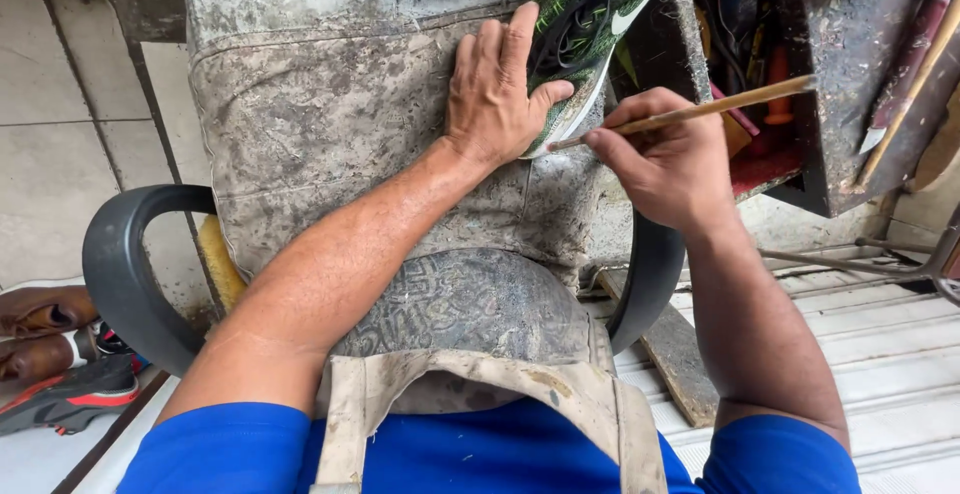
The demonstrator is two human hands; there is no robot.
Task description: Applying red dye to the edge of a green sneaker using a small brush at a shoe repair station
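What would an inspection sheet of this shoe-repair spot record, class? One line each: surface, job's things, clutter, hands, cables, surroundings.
Surface: stained grey apron spread over the lap.
Job's things: green shoe with white sole edge; thin wooden stick, tip at the sole.
Clutter: tool box at the right, crammed with handles.
Hands: left hand presses the shoe down; right hand holds the stick, fingers pinched.
Cables: nothing seen.
Surroundings: black chair arms; tiled floor; spare shoes lower left.
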